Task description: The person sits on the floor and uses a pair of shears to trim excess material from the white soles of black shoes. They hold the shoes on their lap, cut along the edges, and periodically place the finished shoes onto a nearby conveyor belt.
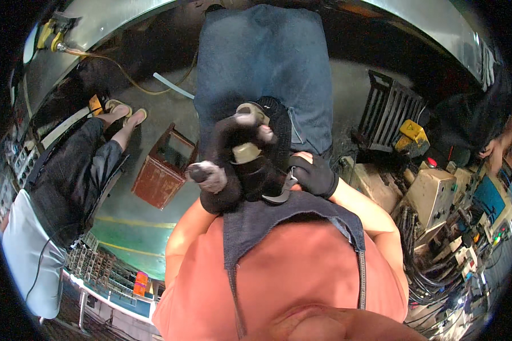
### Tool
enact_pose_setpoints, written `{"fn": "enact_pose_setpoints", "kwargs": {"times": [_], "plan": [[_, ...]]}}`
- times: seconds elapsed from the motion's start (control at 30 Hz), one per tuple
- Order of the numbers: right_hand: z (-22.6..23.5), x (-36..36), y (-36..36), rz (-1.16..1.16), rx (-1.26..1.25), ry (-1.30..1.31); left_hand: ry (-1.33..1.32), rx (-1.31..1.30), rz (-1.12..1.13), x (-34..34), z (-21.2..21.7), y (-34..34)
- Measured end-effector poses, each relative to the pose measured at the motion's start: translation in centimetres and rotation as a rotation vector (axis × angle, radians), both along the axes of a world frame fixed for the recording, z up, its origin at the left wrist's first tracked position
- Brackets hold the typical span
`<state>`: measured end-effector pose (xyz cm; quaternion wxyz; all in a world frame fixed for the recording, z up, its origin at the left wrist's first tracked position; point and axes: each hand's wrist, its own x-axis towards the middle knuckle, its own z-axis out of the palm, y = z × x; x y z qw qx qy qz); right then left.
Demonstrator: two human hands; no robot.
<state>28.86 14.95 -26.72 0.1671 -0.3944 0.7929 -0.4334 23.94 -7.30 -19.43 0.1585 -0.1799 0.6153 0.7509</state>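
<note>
1. Nearest, the dark item with a cream part lay in the hands, over the denim across the lap, between its left and right edges; nothing showed it finished or set down.
2. The left hand, black-gloved with pale fingertips, seemed curled around it; blur hid the exact contact.
3. The right hand was bent just beside the item's right side; whether it grasped anything, I could not tell.
4. By my judgement, handling was under way; how much was done or left could not be read, since gloves covered most of the item and its kind stayed unclear.
5. Beyond, on the floor, stood a reddish-brown stool and a black slatted crate.
6. Farther left, a co-worker was partly cut off by the dark rim.
</note>
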Motion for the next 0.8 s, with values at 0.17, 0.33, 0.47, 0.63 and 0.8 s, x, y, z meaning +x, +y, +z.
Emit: {"fn": "enact_pose_setpoints", "kwargs": {"times": [0.17, 0.33, 0.47, 0.63, 0.8], "plan": [[-1.3, 0.7, 1.9, -0.082, -0.046, -0.066, 0.078, 0.449, 0.091, -1.3, -3.2, 1.5], [-2.2, 0.8, 2.6, -0.143, 0.117, -0.171, 0.08, 0.282, -0.012, -1.5, -12.1, 1.4], [6.5, -4.9, -1.5, -0.446, 0.165, -0.394, -0.055, 0.294, -0.043, -4.7, -12.1, 0.4], [4.6, -11.2, -2.9, -0.62, 0.006, -0.976, 0.176, -0.408, -0.135, -6.3, -15.3, 1.2], [1.1, -15.0, -1.2, -0.534, -0.057, -1.334, 0.302, -0.458, -0.16, -4.8, -14.3, 1.5]]}}
